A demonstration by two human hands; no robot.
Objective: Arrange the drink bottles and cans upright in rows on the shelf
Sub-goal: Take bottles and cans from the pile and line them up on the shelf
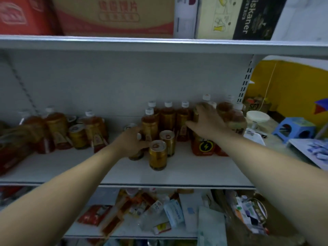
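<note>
While right-side bottles point(167, 118) stand in rows, the left hand point(132, 139) grips a can point(135, 153), the right hand point(205, 121) lies open on a bottle point(202, 141), and the left cluster point(58, 132) awaits sorting

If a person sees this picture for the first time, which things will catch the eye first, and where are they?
Two bare hands reach onto the white metal shelf: the left hand wraps a gold can mid-shelf, and the right hand rests on the amber bottles with white caps standing at the back right. In front stands an upright gold drink can, and beside it an orange bottle with a yellow lightning label.
</note>
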